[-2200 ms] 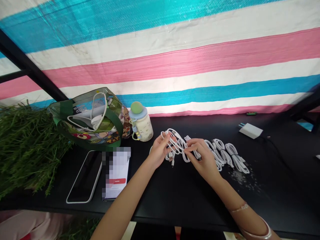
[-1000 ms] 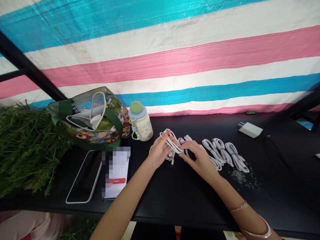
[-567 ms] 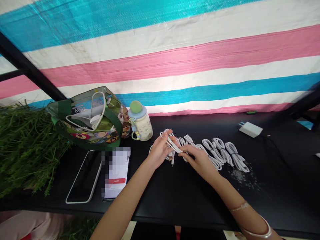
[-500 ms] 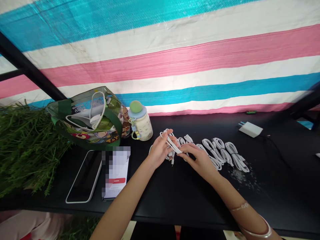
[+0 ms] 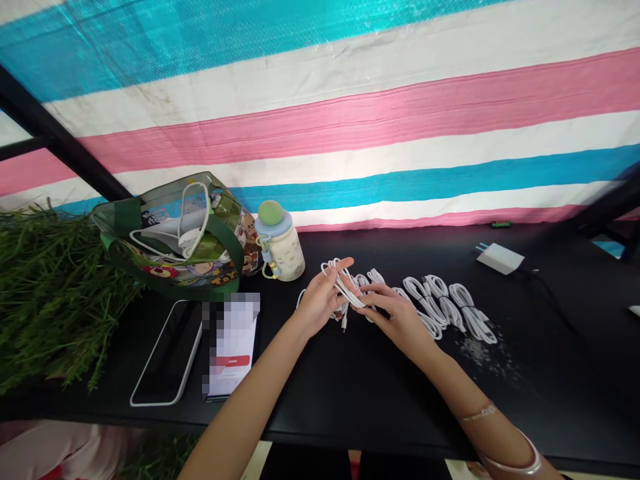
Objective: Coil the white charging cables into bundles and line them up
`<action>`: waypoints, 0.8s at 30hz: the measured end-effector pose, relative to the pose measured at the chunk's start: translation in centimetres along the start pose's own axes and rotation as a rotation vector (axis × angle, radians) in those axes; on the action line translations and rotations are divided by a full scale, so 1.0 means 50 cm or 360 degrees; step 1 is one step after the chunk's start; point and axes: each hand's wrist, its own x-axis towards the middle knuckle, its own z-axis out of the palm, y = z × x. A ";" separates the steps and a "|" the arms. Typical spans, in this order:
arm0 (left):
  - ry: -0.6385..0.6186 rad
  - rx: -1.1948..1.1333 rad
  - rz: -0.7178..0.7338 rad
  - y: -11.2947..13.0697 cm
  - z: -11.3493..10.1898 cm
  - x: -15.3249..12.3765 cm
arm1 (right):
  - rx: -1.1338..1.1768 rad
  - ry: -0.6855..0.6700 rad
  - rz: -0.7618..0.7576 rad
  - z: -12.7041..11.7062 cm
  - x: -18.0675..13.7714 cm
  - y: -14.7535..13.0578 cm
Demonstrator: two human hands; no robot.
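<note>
A looped white charging cable is held between my two hands over the black table. My left hand is closed around one end of the loops, with the index finger stretched out past them. The fingertips of my right hand pinch the other end of the loops. Cable plugs hang just below my left hand. Behind and right of my hands lie several bundled white cables, partly covered by my right hand. A further coiled white cable bundle lies at the row's right end.
On the black table stand a white bottle with a green-topped lid and a clear green bag. Two phones, one white-edged, one lit, lie left. Green foliage fills the left; a white charger lies right.
My left index finger has stretched farther out to the right. The fingers of my right hand have shifted slightly on the cable loops, which stay in both hands.
</note>
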 end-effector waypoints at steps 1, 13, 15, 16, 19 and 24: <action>0.0007 0.0000 -0.0004 0.000 0.000 0.001 | 0.0008 -0.0015 0.0006 -0.001 0.000 0.000; -0.0036 0.0028 -0.0009 -0.003 -0.002 0.002 | -0.0060 0.0007 0.0042 -0.009 0.001 -0.001; -0.0047 0.0043 0.0002 -0.003 -0.005 0.004 | -0.0067 0.0044 0.0040 -0.011 0.000 0.001; -0.0054 0.0056 0.0008 -0.003 -0.007 0.005 | -0.0057 0.0064 0.0044 -0.014 0.000 0.002; -0.0078 0.0142 0.0031 0.000 -0.008 0.008 | 0.0026 0.0122 0.0081 -0.023 0.002 0.002; -0.0016 0.0499 0.0292 0.001 -0.005 0.004 | 0.0154 0.0276 0.0171 -0.040 0.004 0.003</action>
